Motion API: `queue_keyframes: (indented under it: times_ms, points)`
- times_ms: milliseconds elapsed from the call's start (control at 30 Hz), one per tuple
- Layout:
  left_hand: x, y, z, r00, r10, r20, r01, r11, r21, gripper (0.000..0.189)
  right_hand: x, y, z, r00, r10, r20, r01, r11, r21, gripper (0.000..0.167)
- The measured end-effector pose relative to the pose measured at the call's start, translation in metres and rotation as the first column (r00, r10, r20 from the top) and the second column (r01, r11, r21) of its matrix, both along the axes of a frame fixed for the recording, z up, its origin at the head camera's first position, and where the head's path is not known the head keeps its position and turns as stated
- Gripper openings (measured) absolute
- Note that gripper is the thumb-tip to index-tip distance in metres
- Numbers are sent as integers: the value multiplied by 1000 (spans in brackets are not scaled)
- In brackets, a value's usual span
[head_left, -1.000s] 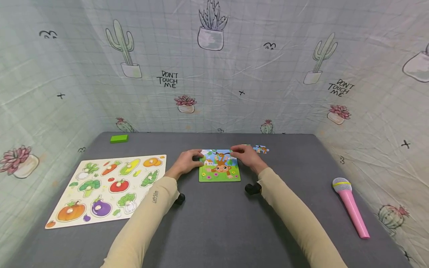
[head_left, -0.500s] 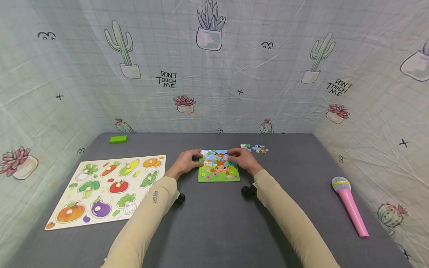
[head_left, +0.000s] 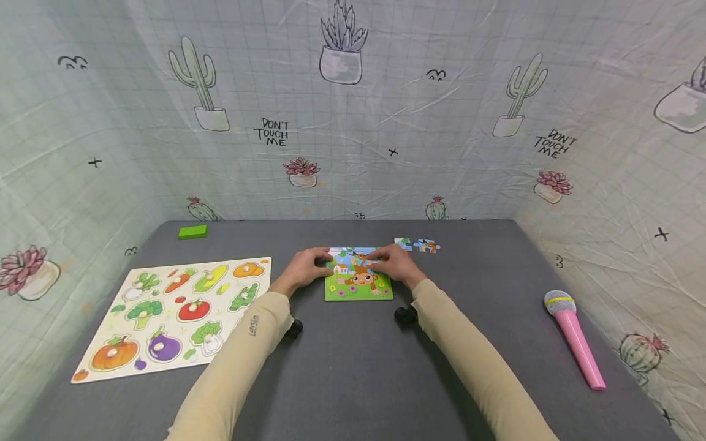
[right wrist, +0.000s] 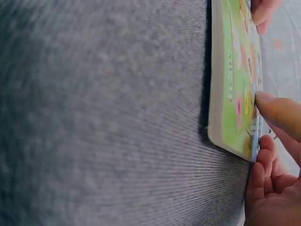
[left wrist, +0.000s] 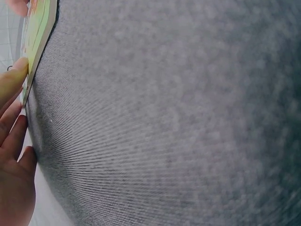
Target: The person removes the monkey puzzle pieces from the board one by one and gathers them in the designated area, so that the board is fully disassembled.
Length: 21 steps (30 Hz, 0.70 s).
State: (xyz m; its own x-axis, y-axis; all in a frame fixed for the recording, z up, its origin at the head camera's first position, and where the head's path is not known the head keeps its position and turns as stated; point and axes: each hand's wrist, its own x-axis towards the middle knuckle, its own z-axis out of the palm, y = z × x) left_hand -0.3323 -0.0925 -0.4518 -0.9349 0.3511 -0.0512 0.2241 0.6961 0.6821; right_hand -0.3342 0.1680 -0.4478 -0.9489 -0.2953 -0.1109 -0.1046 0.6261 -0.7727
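Note:
A small jigsaw puzzle (head_left: 361, 293) with a cartoon monkey lies face up on the dark table in the middle of the head view. My left hand (head_left: 302, 268) holds its left side, with the thumb (left wrist: 19, 70) on the rim and the fingers at the edge. On the upper right of the picture rests my right hand (head_left: 399, 264); its thumb (right wrist: 270, 101) and index finger touch the face. Whether a piece lies between them is hidden. Behind this hand lie two loose jigsaw pieces (head_left: 427, 245), one (head_left: 403, 244) partly beside the knuckles.
A vegetable knob puzzle board (head_left: 182, 288) lies on the left, partly behind my left sleeve. At the back left is a green block (head_left: 192, 233). A pink toy microphone (head_left: 576, 343) lies near the right edge. A patterned cloth (head_left: 353, 122) surrounds the table.
My right hand has slid from the puzzle's upper right corner leftward and nearer onto its face, uncovering the loose piece behind it. The left hand stays on the left edge.

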Motion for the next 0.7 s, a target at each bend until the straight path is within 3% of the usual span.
queue_keyframes:
  times_ms: [433, 700]
  points:
    - [-2, -1, 2, 1000, 2, -5, -2, 1000, -16, 40, -5, -5, 3, 999, 22, 44, -22, 1000, -6, 30]
    - [-2, -1, 3, 1000, 4, 9, -4, 1000, -19, 39, -5, -9, 3, 1000, 13, 11, -14, 1000, 15, 25]
